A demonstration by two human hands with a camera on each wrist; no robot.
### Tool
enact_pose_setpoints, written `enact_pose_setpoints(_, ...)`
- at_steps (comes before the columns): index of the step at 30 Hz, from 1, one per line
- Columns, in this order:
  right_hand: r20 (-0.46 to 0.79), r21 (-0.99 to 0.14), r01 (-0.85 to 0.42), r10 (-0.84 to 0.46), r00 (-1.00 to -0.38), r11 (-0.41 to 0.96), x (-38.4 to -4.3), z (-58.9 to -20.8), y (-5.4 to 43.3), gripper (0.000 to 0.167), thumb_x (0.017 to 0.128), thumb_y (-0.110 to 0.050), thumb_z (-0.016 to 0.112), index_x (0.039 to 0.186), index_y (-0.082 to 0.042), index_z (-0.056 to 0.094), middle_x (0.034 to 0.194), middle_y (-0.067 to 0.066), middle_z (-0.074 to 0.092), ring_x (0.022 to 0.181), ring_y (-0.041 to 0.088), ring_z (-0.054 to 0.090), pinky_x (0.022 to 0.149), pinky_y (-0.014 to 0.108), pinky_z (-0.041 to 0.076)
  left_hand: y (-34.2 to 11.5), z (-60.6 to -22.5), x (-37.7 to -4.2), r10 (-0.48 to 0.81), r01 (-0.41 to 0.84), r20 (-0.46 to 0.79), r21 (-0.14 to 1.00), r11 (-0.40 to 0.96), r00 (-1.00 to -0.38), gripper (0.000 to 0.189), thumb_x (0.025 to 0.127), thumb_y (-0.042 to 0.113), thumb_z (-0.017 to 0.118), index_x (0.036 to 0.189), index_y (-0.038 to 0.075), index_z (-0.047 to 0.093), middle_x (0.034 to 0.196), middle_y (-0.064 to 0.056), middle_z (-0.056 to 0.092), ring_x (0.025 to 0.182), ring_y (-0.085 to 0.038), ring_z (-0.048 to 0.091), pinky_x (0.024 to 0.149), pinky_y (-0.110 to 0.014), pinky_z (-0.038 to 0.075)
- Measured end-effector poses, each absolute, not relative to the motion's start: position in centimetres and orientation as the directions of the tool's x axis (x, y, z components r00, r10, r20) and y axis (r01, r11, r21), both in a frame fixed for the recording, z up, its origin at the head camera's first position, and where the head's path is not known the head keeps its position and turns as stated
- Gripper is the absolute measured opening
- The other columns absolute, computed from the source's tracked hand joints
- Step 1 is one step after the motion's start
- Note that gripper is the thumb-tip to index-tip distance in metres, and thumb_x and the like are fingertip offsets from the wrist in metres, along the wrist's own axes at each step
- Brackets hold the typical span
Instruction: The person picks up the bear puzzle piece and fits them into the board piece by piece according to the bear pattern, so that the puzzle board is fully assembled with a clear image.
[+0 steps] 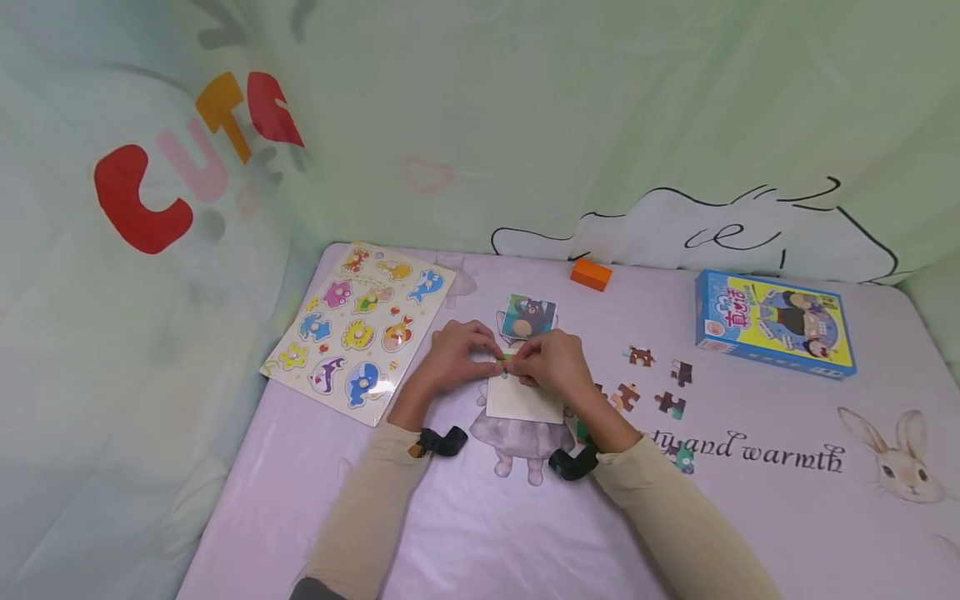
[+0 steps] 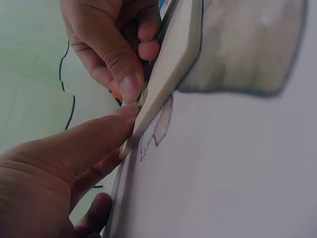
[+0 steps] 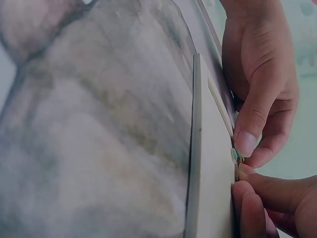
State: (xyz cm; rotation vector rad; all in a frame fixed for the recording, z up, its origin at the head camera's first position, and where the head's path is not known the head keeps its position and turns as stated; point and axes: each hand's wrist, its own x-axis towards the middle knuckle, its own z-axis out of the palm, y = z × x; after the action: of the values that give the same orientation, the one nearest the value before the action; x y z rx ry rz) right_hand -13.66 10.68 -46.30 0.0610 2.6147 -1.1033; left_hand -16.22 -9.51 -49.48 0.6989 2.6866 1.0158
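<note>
Lying at the left, the animal board point(image 1: 384, 310) is resting on the tabletop point(image 1: 465, 533), maybe to be out of the way. The left hand point(image 1: 456, 358) is pinching a small piece point(image 3: 234, 155) near the far edge of the tray point(image 1: 525, 403). The right hand point(image 1: 557, 365) is pinching it too, perhaps to hold it straight. Loose pieces point(image 1: 670, 404) are lying farther right, likely for easy reach.

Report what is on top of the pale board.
A small, partly green piece shows over the board, between the left hand and right hand. They hide the rest of it and anything directly beneath.
</note>
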Motion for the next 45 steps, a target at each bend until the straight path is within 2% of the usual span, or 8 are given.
enact_pose_setpoints(12,-0.258,-0.708,0.108,-0.113,-0.96,0.698,-13.4,-46.4,11.0,0.018,0.085,-0.025,0.084,0.088,-0.009,0.079,0.068,0.002,0.07,0.058,0.012,0.063,0.056,0.023,0.047,-9.3,-49.4,-16.1,0.461,0.33,-0.02,0.67,0.665,-0.887,0.017,0.084,0.031,0.084,0.099,0.022,0.08,0.118,0.004,0.068,0.11,-0.022,0.053,0.091,-0.045,0.032)
enact_pose_setpoints(24,-0.205,-0.692,0.023,-0.167,-0.964,0.721,-13.1,-45.3,13.4,0.015,0.088,-0.025,0.081,0.091,-0.01,0.079,0.07,0.0,0.072,0.067,0.015,0.063,0.062,0.029,0.044,-9.2,-49.4,-16.1,0.458,0.324,-0.029,0.666,0.672,-0.889,0.017,0.084,0.034,0.083,0.098,0.025,0.08,0.12,0.005,0.067,0.111,-0.021,0.052,0.091,-0.043,0.031)
enact_pose_setpoints(31,-0.203,-0.668,0.027,-0.147,-0.968,0.743,-12.8,-44.4,16.0,0.021,0.089,-0.03,0.08,0.097,-0.01,0.079,0.081,0.004,0.073,0.076,0.02,0.061,0.063,0.029,0.047,-9.2,-49.6,-16.1,0.452,0.315,-0.037,0.666,0.676,-0.891,0.017,0.085,0.035,0.083,0.098,0.025,0.08,0.12,0.006,0.068,0.111,-0.02,0.052,0.09,-0.042,0.03)
enact_pose_setpoints(38,-0.191,-0.62,0.055,-0.083,-0.978,0.782,-12.4,-43.4,19.1,0.029,0.092,-0.036,0.076,0.105,-0.01,0.077,0.094,0.01,0.072,0.091,0.029,0.058,0.063,0.028,0.049,-9.3,-49.6,-16.2,0.454,0.318,-0.032,0.67,0.671,-0.89,0.017,0.085,0.035,0.083,0.098,0.025,0.08,0.119,0.006,0.068,0.111,-0.021,0.052,0.09,-0.041,0.03)
enact_pose_setpoints(45,-0.195,-0.601,0.101,-0.023,-0.98,0.793,-12.4,-43.1,22.2,0.037,0.091,-0.039,0.075,0.112,-0.009,0.074,0.101,0.015,0.068,0.094,0.03,0.055,0.063,0.028,0.048,-9.3,-49.7,-16.2,0.459,0.317,-0.036,0.676,0.666,-0.888,0.017,0.085,0.034,0.083,0.099,0.025,0.08,0.121,0.005,0.067,0.113,-0.021,0.052,0.09,-0.041,0.03)
